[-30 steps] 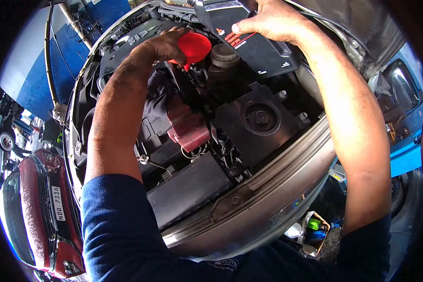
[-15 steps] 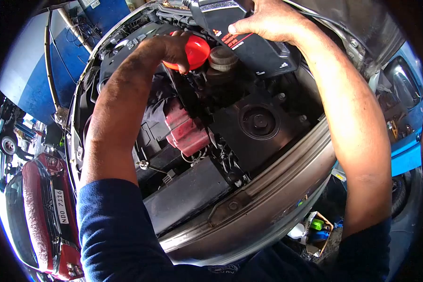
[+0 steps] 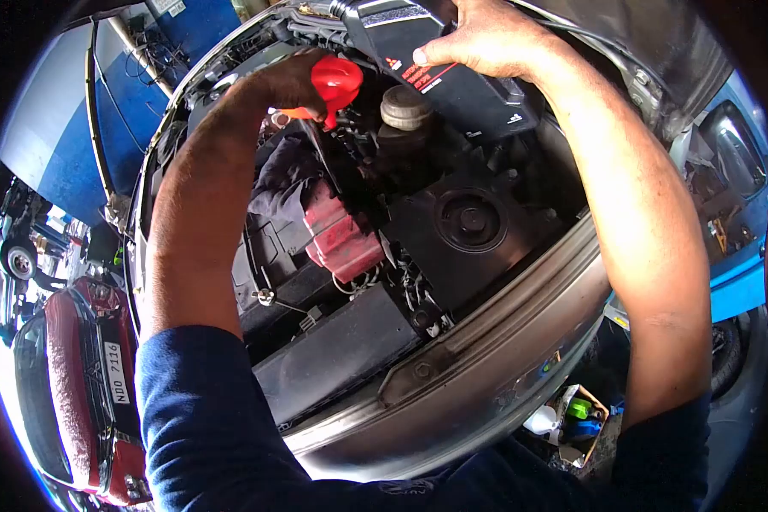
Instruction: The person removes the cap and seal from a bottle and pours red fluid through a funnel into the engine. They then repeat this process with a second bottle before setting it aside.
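I lean over an open car engine bay [image 3: 452, 367]. My left hand [image 3: 286, 84] grips a red funnel [image 3: 334, 81] high in the bay, tilted on its side. My right hand [image 3: 478, 38] holds a black container [image 3: 465, 90] with a red and white label, tipped against the back of the bay. Just right of the funnel stands a round grey cap [image 3: 405, 107]. Below it lie a red battery terminal cover [image 3: 341, 235] and a black air box [image 3: 474, 222].
A dark rag [image 3: 282, 183] lies left of the red cover. A red car [image 3: 81, 384] stands at the lower left. Bottles in a cardboard box [image 3: 572, 418] sit on the floor at lower right. A blue wall [image 3: 51, 128] rises at the left.
My left hand has carried the funnel up and to the left and tipped it onto its side. My right hand and the black container have barely shifted.
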`<act>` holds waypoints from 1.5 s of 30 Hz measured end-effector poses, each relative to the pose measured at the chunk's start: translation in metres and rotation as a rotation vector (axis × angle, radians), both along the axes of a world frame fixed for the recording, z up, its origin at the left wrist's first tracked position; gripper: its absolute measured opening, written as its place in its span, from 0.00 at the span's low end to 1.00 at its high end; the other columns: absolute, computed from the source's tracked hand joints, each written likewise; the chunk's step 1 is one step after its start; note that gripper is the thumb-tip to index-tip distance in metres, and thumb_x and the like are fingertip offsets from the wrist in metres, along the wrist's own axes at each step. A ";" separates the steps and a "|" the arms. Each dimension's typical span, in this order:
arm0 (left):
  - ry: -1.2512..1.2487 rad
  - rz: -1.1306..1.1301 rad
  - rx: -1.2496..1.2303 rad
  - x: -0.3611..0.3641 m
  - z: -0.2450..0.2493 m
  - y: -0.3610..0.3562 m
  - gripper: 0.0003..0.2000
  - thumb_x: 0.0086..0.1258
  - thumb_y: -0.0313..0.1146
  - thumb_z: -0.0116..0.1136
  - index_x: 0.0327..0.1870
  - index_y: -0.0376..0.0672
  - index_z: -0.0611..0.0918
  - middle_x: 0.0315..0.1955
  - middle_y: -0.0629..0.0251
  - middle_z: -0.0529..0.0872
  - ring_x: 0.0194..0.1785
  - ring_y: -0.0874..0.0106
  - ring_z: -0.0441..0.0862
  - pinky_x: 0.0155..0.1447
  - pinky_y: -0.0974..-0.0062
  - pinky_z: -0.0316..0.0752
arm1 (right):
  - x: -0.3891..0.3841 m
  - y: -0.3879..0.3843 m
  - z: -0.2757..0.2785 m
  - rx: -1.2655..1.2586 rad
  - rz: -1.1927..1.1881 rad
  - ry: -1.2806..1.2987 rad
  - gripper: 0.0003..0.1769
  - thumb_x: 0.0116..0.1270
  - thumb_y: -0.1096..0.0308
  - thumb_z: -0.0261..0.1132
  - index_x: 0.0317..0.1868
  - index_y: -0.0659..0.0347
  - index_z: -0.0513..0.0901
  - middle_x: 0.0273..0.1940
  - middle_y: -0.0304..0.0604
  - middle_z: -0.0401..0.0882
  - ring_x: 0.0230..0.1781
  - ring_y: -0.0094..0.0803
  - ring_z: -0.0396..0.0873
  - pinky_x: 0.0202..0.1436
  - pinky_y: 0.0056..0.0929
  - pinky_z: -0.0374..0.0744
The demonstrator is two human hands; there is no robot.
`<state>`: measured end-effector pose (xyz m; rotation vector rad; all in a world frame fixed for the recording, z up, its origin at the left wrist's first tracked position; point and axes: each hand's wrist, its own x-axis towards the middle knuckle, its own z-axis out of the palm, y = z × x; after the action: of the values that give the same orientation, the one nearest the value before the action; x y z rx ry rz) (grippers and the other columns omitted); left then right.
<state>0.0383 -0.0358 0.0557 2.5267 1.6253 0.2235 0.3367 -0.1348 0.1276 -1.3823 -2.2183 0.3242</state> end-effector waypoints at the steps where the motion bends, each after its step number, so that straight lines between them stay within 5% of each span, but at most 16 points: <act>1: 0.001 0.004 0.005 -0.009 -0.007 0.007 0.57 0.33 0.39 0.81 0.76 0.42 0.69 0.65 0.48 0.78 0.69 0.53 0.77 0.71 0.60 0.75 | 0.000 0.001 0.001 0.005 0.004 0.001 0.42 0.53 0.56 0.81 0.62 0.75 0.78 0.58 0.61 0.84 0.60 0.47 0.82 0.67 0.36 0.78; 3: -0.226 0.043 0.071 -0.013 -0.011 0.007 0.55 0.34 0.39 0.80 0.75 0.42 0.70 0.67 0.48 0.78 0.68 0.54 0.78 0.70 0.61 0.75 | -0.004 -0.002 0.003 0.084 0.004 0.066 0.42 0.52 0.56 0.81 0.62 0.75 0.78 0.58 0.60 0.84 0.60 0.46 0.82 0.66 0.36 0.78; 10: -0.402 0.006 -0.166 -0.033 -0.010 0.020 0.51 0.38 0.35 0.79 0.74 0.46 0.71 0.57 0.54 0.85 0.61 0.60 0.82 0.65 0.64 0.77 | -0.001 0.001 0.002 0.126 -0.030 0.048 0.47 0.53 0.55 0.81 0.66 0.77 0.73 0.62 0.64 0.80 0.64 0.49 0.80 0.70 0.36 0.76; 18: -0.625 -0.039 -0.322 -0.049 0.010 0.015 0.55 0.40 0.35 0.79 0.79 0.46 0.66 0.63 0.55 0.82 0.66 0.59 0.79 0.70 0.60 0.73 | 0.004 0.003 0.003 0.095 -0.065 0.031 0.46 0.53 0.53 0.81 0.65 0.77 0.76 0.60 0.64 0.82 0.63 0.50 0.81 0.69 0.37 0.76; 31: -0.364 -0.071 -0.094 -0.028 -0.006 0.010 0.53 0.38 0.42 0.81 0.74 0.40 0.71 0.57 0.52 0.85 0.60 0.59 0.83 0.65 0.64 0.77 | 0.005 0.004 0.004 0.042 -0.021 0.046 0.42 0.54 0.54 0.81 0.60 0.77 0.78 0.57 0.64 0.84 0.59 0.49 0.83 0.66 0.37 0.79; 45: 0.018 -0.033 0.138 0.016 -0.014 -0.001 0.58 0.31 0.43 0.81 0.76 0.41 0.70 0.66 0.50 0.77 0.71 0.53 0.74 0.73 0.60 0.74 | 0.003 0.000 0.001 0.039 -0.083 0.028 0.44 0.55 0.53 0.81 0.61 0.79 0.77 0.58 0.66 0.83 0.59 0.49 0.83 0.66 0.37 0.78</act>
<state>0.0540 -0.0368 0.0414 2.6614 1.6270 0.3217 0.3396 -0.1344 0.1288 -1.4359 -2.1266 0.2676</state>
